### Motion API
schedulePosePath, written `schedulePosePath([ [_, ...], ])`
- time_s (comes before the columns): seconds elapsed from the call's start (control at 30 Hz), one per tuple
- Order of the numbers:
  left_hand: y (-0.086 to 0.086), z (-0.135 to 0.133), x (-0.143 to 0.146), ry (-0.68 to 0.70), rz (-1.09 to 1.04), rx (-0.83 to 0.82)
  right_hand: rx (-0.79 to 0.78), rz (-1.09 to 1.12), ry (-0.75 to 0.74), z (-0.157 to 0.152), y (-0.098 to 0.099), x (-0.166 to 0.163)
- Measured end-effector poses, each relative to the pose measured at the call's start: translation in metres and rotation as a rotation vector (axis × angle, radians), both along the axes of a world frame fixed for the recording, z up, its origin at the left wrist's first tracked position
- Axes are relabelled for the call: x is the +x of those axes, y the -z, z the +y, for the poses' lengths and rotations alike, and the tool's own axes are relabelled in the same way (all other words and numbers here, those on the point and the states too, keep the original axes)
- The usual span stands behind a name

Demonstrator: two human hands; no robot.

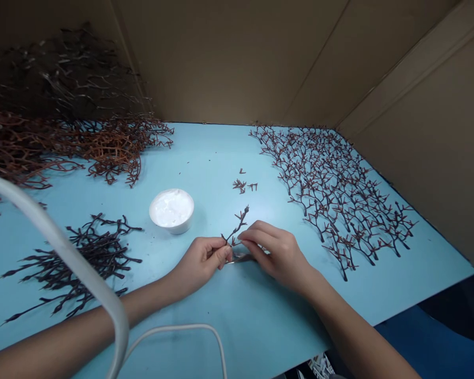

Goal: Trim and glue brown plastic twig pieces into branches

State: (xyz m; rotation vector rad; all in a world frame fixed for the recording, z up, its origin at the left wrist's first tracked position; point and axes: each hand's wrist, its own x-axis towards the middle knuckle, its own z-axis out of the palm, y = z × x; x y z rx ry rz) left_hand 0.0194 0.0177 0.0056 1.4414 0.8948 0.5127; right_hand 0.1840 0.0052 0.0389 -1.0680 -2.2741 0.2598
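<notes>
Brown plastic twig (237, 226) pinched between left hand (200, 261), right hand (277, 253); rows (339, 195) laid along tabletop (229, 310) right edge, piles (87, 252) waiting at left edge.

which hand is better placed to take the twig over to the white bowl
Left, probably. Both hands pinch the twig, but the left hand lies on the same side as the white bowl, while the right hand sits farther off, nearer the laid-out twigs.
</notes>
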Motion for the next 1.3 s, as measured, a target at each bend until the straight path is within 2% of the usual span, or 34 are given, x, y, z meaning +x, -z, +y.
schedulePosePath([
  [0.1, 0.001, -0.001, 0.000, 0.007, 0.014, 0.019, -0.054, 0.102, 0.079, 0.003, -0.002, 0.005],
  [0.23, 0.001, -0.003, 0.000, 0.055, 0.084, 0.076, -0.318, 0.325, 0.238, 0.005, 0.000, 0.006],
  [0.33, 0.001, -0.004, 0.001, 0.071, 0.120, 0.115, -0.506, 0.505, 0.264, 0.006, -0.003, 0.002],
  [0.47, 0.002, -0.006, 0.002, 0.068, 0.170, 0.131, -0.617, 0.681, 0.319, 0.007, -0.010, 0.000],
  [0.8, 0.000, -0.007, 0.005, 0.092, 0.225, 0.231, -0.745, 0.801, 0.333, 0.008, -0.012, 0.001],
  [0.9, -0.001, -0.008, 0.005, 0.079, 0.201, 0.208, -0.815, 0.849, 0.352, 0.009, -0.010, 0.003],
  [1.17, 0.008, -0.007, -0.002, -0.065, -0.078, 0.062, -0.967, 1.014, 0.230, 0.011, -0.002, 0.006],
  [1.3, 0.008, -0.004, -0.003, -0.019, -0.202, 0.108, -1.049, 1.034, 0.178, 0.010, -0.001, 0.002],
])
